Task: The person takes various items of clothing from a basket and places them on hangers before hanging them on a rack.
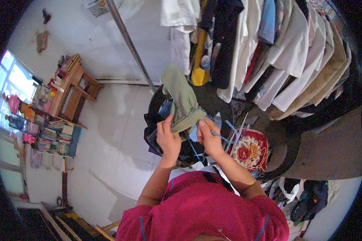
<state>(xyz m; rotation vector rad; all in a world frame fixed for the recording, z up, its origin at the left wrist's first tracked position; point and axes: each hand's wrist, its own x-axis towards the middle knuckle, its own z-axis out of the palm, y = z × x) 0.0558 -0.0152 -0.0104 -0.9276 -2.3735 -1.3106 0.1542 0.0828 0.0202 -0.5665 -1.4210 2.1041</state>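
Note:
A light green garment point(181, 90) with a gathered band hangs stretched out in front of me. On the left of that band point(188, 120), my left hand point(169, 140) grips the edge with its fingers. My right hand point(209, 137) pinches the band's other end. A thin blue clothes hanger point(234, 135) shows beside and below my right hand, which seems to hold it too; how it sits against the fabric is partly hidden. Beneath the garment is a heap of dark and blue clothes point(154, 120), its support mostly covered.
Shirts and other clothes point(289, 60) hang in a row at the upper right. A metal pole point(129, 39) slants down on the left. Right of me are a red floral seat point(247, 150) with several hangers and a brown surface point(328, 153). A wooden shelf point(69, 93) stands far left.

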